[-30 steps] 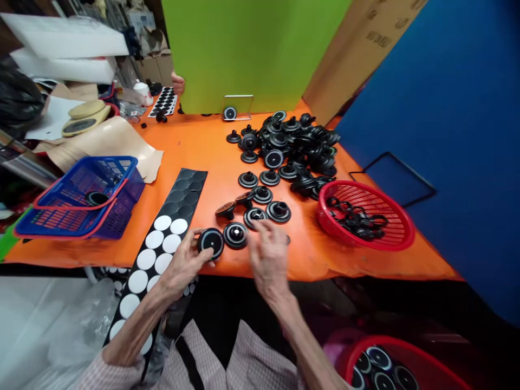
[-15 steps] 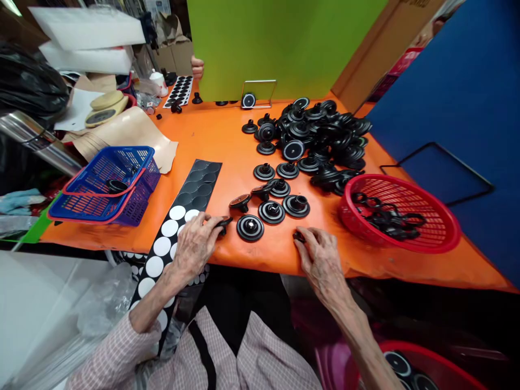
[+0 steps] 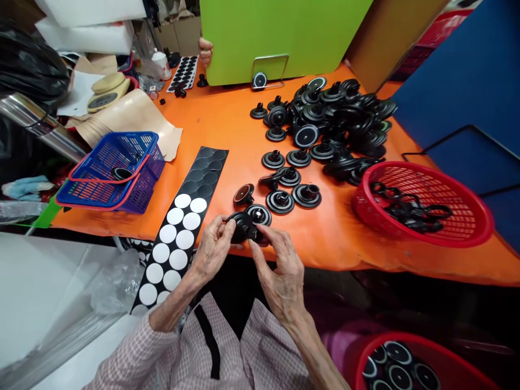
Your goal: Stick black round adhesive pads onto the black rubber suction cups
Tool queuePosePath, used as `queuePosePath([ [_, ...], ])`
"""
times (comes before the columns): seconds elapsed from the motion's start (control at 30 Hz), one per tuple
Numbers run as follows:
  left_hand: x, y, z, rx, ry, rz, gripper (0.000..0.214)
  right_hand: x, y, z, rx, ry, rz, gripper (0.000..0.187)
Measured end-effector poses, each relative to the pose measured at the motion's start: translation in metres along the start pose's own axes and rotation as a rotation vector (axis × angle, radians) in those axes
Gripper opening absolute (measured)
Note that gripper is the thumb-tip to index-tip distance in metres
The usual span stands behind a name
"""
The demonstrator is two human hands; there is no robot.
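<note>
My left hand (image 3: 213, 249) and my right hand (image 3: 280, 273) meet above the orange table's front edge, both gripping a black rubber suction-cup-like part (image 3: 242, 227). Its underside is turned away and partly hidden by my fingers. Just beyond them lies a similar black disc (image 3: 259, 214) with a shiny centre. Several more studded discs (image 3: 280, 202) stand close by. To the left of my left hand runs a black strip of white round stickers (image 3: 176, 233), with bare black circles at its far end.
A heap of black discs (image 3: 337, 116) fills the table's far right. Black rings lie in a red basket (image 3: 424, 206), and a blue basket (image 3: 109, 173) stands left. A red tub (image 3: 394, 360) of finished discs sits below right. A co-worker's hand (image 3: 205, 51) shows beside a green board (image 3: 280, 32).
My hands have come together from either side and now hold one black part between them. The disc nearest me earlier has gone from its spot. The view has shifted slightly right.
</note>
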State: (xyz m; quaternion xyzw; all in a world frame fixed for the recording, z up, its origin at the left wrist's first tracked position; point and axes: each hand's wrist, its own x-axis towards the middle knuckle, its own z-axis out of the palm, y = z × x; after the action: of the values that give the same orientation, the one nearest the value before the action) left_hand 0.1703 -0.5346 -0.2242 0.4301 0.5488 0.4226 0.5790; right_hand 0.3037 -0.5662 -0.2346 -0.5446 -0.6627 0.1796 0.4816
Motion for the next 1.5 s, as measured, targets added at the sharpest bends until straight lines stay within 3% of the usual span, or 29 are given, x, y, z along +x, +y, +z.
queuePosePath([
  [0.63, -0.006, 0.000, 0.001, 0.048, 0.018, 0.012, 0.025, -0.005, 0.004, 0.010, -0.085, 0.046, -0.020, 0.027],
  [0.8, -0.005, -0.001, 0.001, -0.068, -0.062, -0.001, 0.029, -0.007, 0.004, 0.013, -0.099, 0.052, -0.022, 0.031],
  [0.9, -0.004, 0.002, -0.001, -0.156, -0.049, -0.053, 0.034, -0.006, 0.001, 0.009, 0.020, -0.023, 0.038, 0.034],
  [1.07, -0.007, 0.008, -0.005, -0.233, -0.138, -0.079, 0.034, 0.003, -0.004, 0.000, 0.307, -0.095, 0.461, 0.045],
  [1.17, -0.011, 0.007, -0.009, -0.225, -0.206, -0.004, 0.036, 0.008, -0.006, -0.001, 0.576, -0.191, 0.598, 0.039],
  [1.33, -0.016, 0.001, -0.014, -0.189, -0.154, 0.095, 0.033, 0.006, -0.007, 0.010, 0.671, -0.164, 0.541, 0.031],
  [1.5, -0.017, -0.001, -0.013, -0.349, -0.092, 0.131, 0.030, 0.010, -0.006, 0.022, 0.654, -0.169, 0.478, 0.047],
])
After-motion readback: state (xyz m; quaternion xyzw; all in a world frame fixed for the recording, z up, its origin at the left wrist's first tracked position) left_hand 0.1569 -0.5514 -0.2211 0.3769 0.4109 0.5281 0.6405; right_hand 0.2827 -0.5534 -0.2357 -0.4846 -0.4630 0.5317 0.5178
